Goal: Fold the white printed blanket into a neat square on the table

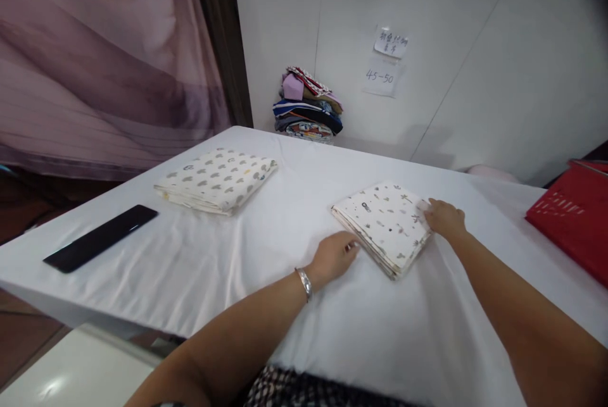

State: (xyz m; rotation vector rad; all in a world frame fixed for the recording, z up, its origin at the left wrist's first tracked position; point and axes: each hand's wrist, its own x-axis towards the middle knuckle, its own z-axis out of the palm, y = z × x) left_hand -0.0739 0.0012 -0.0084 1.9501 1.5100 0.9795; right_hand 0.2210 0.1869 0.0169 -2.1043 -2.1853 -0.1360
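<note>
Both arms reach out over the white table (pixel 199 268). Left hand (pixel 334 257) lies flat, touching the folded cloth (pixel 384 225) at its 8 o'clock edge. Right hand (pixel 444 217) presses flat at 2 o'clock.

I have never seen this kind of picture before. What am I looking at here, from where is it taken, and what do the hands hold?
There is no machine: a person wears a camera on the head, looking down at their own bare hands. The left hand and right hand rest at the two sides of a folded patterned cloth on a white-covered table; neither has a closed grip on it. Farther left lie another folded cloth and a flat black object. A pile of clothes sits by the wall, and something red lies at the right.
</note>
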